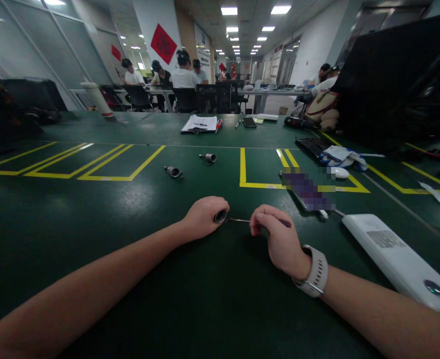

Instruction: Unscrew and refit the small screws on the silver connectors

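My left hand (204, 217) is closed round a small metal cylinder (220, 216), its round open end facing right. My right hand (275, 233), with a pale watch at the wrist, pinches a thin tool with a dark handle (284, 223). The tool's metal shaft (238, 220) points left at the cylinder's opening. Both hands rest low on the green table (130, 239). Two more metal cylinders lie farther out, one (173, 171) near the yellow lines and one (208, 157) behind it.
A white flat device (399, 259) lies at the right. Gloves (339, 155), a white mouse (340, 172) and a dark bag (391, 85) sit at the back right. A clipboard (199, 123) and phone (249, 122) lie far off. People sit at distant tables.
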Demonstrator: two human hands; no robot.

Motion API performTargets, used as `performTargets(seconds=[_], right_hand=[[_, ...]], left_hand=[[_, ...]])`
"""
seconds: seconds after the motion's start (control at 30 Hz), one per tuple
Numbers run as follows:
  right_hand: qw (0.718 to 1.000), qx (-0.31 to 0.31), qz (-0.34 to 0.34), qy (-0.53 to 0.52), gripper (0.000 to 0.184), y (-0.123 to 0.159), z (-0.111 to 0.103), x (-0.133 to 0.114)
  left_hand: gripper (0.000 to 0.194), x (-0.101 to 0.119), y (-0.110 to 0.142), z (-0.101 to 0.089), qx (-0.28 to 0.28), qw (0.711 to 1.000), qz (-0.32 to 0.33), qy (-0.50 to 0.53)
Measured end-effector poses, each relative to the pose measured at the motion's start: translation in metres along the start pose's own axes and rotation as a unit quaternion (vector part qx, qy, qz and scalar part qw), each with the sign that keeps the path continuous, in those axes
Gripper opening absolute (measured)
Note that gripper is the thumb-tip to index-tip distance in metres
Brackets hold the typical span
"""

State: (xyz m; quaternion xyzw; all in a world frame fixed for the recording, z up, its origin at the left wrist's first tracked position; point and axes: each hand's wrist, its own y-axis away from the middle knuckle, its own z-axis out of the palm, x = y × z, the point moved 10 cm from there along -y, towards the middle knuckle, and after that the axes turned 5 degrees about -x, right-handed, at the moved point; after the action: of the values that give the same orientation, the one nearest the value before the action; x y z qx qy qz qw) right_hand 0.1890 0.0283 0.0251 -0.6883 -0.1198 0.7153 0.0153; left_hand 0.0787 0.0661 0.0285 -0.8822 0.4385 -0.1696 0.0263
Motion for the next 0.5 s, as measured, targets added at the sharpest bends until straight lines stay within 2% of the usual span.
performTargets(seconds=[0.33,0.5], right_hand=[[0.999,-0.022,-0.022,0.010,0.021,0.001,0.005,-0.003],[0.996,-0.027,-0.041,0.077,0.029,0.004,0.006,-0.013]], left_hand=[[0.006,0.001,-0.001,0.000,0.005,1.000,-0.001,0.001],[0.005,0.000,-0.001,0.000,0.006,1.000,0.001,0.007]])
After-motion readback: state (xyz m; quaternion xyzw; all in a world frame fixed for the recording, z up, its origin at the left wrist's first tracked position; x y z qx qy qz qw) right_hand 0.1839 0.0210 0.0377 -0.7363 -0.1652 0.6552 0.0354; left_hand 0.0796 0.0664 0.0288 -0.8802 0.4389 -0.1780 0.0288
